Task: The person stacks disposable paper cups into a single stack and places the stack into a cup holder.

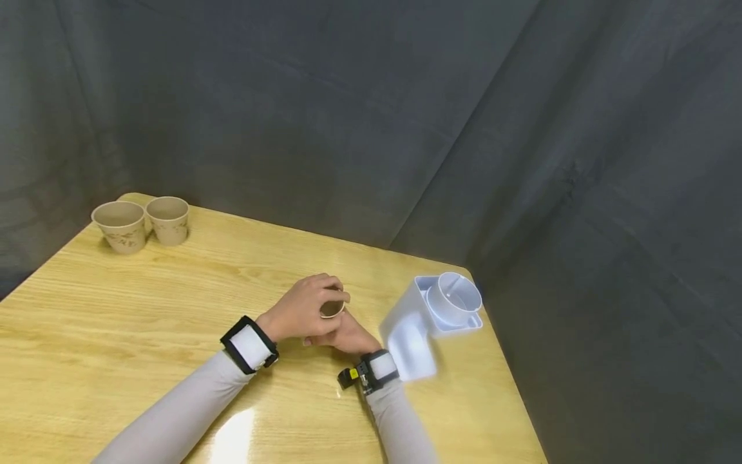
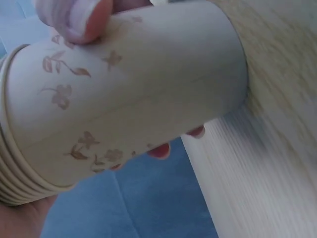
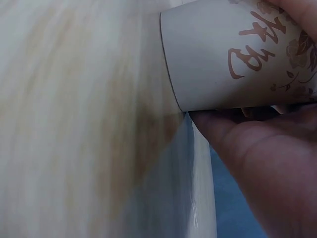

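A stack of nested paper cups (image 1: 332, 310), beige with a brown floral print, stands on the table between my hands. Several rims (image 2: 20, 171) show at its top end in the left wrist view. My left hand (image 1: 307, 307) curls round the upper part, fingers across the rim. Lower on the stack, my right hand (image 1: 350, 332) grips the side; in the right wrist view its palm (image 3: 267, 148) lies along the printed wall (image 3: 208, 64). The base of the stack meets the tabletop there. Part of the cups is hidden behind the fingers in the head view.
Two similar paper cups (image 1: 120, 225) (image 1: 169, 220) stand side by side at the table's far left corner. To the right, beyond my right wrist, is a white plastic container (image 1: 408, 309) with a round white cup-shaped part (image 1: 455, 298) in its top. Dark curtains (image 1: 290, 116) hang behind the wooden table (image 1: 145, 322).
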`<action>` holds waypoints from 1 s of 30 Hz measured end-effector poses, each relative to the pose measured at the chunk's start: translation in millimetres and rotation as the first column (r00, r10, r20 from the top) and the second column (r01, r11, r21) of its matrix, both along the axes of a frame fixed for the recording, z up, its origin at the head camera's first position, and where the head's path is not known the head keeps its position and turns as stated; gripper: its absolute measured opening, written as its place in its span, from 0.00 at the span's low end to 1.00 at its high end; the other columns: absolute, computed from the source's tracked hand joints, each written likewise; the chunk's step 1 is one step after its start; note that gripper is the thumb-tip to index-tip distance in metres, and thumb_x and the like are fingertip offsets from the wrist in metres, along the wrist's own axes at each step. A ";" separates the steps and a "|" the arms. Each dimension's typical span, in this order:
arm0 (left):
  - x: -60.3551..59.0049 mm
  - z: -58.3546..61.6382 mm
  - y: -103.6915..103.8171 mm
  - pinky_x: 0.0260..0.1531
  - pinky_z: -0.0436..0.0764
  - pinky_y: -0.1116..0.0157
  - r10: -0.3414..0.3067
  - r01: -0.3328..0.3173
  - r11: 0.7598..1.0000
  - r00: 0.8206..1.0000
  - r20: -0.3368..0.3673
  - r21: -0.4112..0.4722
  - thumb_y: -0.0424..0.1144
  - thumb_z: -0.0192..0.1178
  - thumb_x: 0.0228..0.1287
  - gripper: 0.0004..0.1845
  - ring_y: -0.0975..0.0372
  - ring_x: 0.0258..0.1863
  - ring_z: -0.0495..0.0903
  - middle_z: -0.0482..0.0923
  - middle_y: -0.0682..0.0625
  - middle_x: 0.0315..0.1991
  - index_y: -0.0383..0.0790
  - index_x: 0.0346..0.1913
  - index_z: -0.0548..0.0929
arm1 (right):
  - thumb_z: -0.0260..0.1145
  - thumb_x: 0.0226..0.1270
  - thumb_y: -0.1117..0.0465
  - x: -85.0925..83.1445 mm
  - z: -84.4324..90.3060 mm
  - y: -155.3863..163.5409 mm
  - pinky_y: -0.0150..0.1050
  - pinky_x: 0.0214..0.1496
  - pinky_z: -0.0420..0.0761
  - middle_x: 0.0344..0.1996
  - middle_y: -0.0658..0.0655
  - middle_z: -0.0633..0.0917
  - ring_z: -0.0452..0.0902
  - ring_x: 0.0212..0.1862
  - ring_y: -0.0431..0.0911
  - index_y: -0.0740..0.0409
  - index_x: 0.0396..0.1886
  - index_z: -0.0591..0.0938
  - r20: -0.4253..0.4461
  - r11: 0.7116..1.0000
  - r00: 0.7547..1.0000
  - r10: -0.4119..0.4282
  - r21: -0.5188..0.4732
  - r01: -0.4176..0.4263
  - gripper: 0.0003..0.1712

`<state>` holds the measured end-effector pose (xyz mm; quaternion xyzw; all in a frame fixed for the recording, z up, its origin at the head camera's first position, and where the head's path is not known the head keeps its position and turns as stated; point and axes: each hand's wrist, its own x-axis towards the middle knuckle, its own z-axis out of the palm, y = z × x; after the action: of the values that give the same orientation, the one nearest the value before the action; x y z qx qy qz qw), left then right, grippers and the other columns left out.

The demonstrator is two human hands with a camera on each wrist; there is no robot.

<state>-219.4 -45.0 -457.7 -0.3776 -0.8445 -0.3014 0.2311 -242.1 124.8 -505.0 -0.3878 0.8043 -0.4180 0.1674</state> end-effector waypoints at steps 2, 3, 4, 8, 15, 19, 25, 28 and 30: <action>-0.5 0.5 -0.3 0.46 0.81 0.58 -0.002 0.002 1.000 1.000 0.013 0.005 0.44 0.67 0.53 0.14 0.59 0.44 0.81 0.84 0.51 0.44 0.48 0.44 0.90 | 0.75 0.63 0.57 -0.7 0.4 -0.2 0.36 0.60 0.78 0.58 0.49 0.80 0.78 0.55 0.39 0.53 0.67 0.72 0.003 1.000 1.000 0.006 0.000 -0.006 0.35; -0.7 0.7 -0.8 0.46 0.81 0.58 -0.004 0.004 1.000 1.000 0.025 -0.001 0.45 0.67 0.53 0.15 0.59 0.45 0.80 0.84 0.52 0.45 0.49 0.45 0.90 | 0.76 0.63 0.56 -0.9 0.3 -0.1 0.36 0.61 0.77 0.60 0.48 0.79 0.77 0.56 0.38 0.52 0.68 0.71 0.007 1.000 1.000 0.003 0.002 -0.003 0.36; -0.8 1.1 -1.5 0.47 0.81 0.58 -0.008 0.008 1.000 0.999 0.041 -0.006 0.45 0.66 0.53 0.16 0.60 0.45 0.80 0.84 0.52 0.45 0.49 0.46 0.90 | 0.76 0.62 0.56 -1.0 0.4 -0.2 0.36 0.62 0.76 0.61 0.48 0.78 0.77 0.57 0.38 0.52 0.69 0.70 0.005 1.000 1.000 0.004 0.004 -0.004 0.38; -1.7 2.6 -4.5 0.48 0.80 0.59 -0.035 0.036 0.999 0.993 0.113 -0.006 0.46 0.67 0.52 0.19 0.62 0.48 0.78 0.83 0.53 0.48 0.49 0.49 0.89 | 0.78 0.60 0.56 -0.9 0.7 -0.3 0.38 0.66 0.74 0.64 0.49 0.75 0.75 0.61 0.40 0.50 0.73 0.65 0.020 1.000 1.000 -0.005 -0.020 0.006 0.44; -2.0 5.4 -8.0 0.51 0.80 0.58 -0.099 0.096 0.995 0.982 0.163 0.027 0.46 0.63 0.59 0.19 0.62 0.50 0.79 0.82 0.54 0.49 0.47 0.52 0.88 | 0.77 0.61 0.56 0.4 -0.4 1.5 0.37 0.62 0.76 0.57 0.45 0.82 0.78 0.56 0.39 0.49 0.60 0.79 0.089 0.999 0.995 -0.038 -0.021 0.040 0.28; -6.1 7.7 -14.1 0.56 0.79 0.55 -0.119 0.102 0.990 0.972 0.204 0.093 0.48 0.58 0.71 0.17 0.61 0.53 0.79 0.81 0.54 0.51 0.46 0.55 0.87 | 0.78 0.59 0.61 4.3 -1.4 5.7 0.38 0.62 0.76 0.56 0.50 0.83 0.79 0.56 0.40 0.52 0.63 0.76 0.145 0.997 0.987 -0.068 -0.036 0.074 0.32; -18.7 18.4 -48.4 0.58 0.77 0.49 -0.026 -0.014 0.965 0.988 0.152 0.262 0.40 0.54 0.76 0.13 0.53 0.55 0.80 0.83 0.47 0.51 0.39 0.52 0.86 | 0.79 0.53 0.69 8.2 -3.6 3.1 0.42 0.69 0.71 0.60 0.55 0.78 0.76 0.62 0.44 0.51 0.71 0.65 0.193 0.984 0.975 -0.106 -0.120 0.131 0.48; -24.1 22.0 -70.1 0.57 0.76 0.48 0.048 -0.086 0.945 0.991 0.123 0.317 0.36 0.55 0.75 0.11 0.51 0.55 0.80 0.84 0.45 0.50 0.38 0.50 0.86 | 0.79 0.52 0.69 7.6 -4.8 1.0 0.44 0.70 0.70 0.59 0.56 0.79 0.76 0.61 0.45 0.53 0.70 0.67 0.190 0.982 0.977 -0.101 -0.138 0.129 0.47; -26.3 22.1 -84.0 0.57 0.76 0.47 0.097 -0.128 0.934 0.989 0.108 0.334 0.34 0.57 0.74 0.10 0.50 0.55 0.80 0.83 0.44 0.49 0.37 0.50 0.86 | 0.79 0.53 0.70 7.3 -5.4 1.5 0.44 0.70 0.69 0.59 0.57 0.79 0.76 0.61 0.45 0.54 0.70 0.67 0.198 0.981 0.975 -0.099 -0.142 0.129 0.46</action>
<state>-245.8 -129.1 -435.6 -0.2691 -0.8097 -0.4454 0.2713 -234.8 126.2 -510.4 -0.3111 0.7709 -0.5229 0.1884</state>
